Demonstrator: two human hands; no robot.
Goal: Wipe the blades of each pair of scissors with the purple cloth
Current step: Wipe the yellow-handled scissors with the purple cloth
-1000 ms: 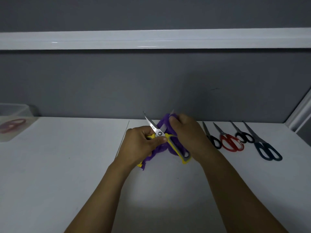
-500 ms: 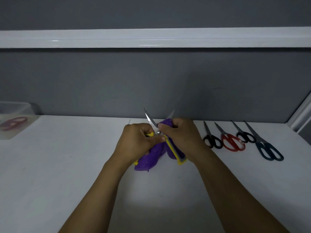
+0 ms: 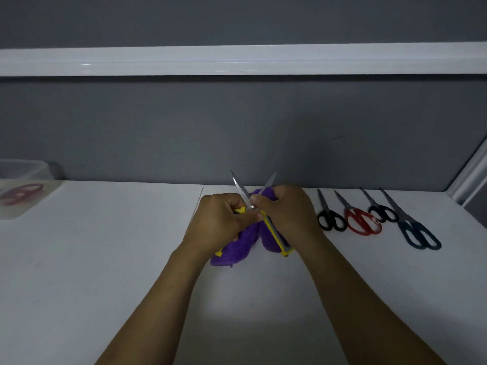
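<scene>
Two hands meet above the white table (image 3: 105, 259) | your left hand (image 3: 221, 222) curls tight round a handle of the yellow scissors (image 3: 274, 233), blades crossed wide open | your right hand (image 3: 284, 214) pinches the purple cloth (image 3: 242, 246) at the right blade by the pivot | row of four scissors (image 3: 362, 221) lies to your right.

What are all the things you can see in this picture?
yellow scissors: 1, yellow, blades open, held mid-table
purple cloth: 1, purple, bunched around those scissors
black scissors: 2, black, lying at right
red scissors: 1, red, between black pairs
dark blue scissors: 1, dark blue, farthest right
clear plastic box: 1, clear, far left
reddish thing: 1, blurry, near the box
table: 1, white, under everything
rail: 1, white, on grey wall
left grip: 1, left hand, holds a yellow handle
right grip: 1, right hand, pinches the cloth
</scene>
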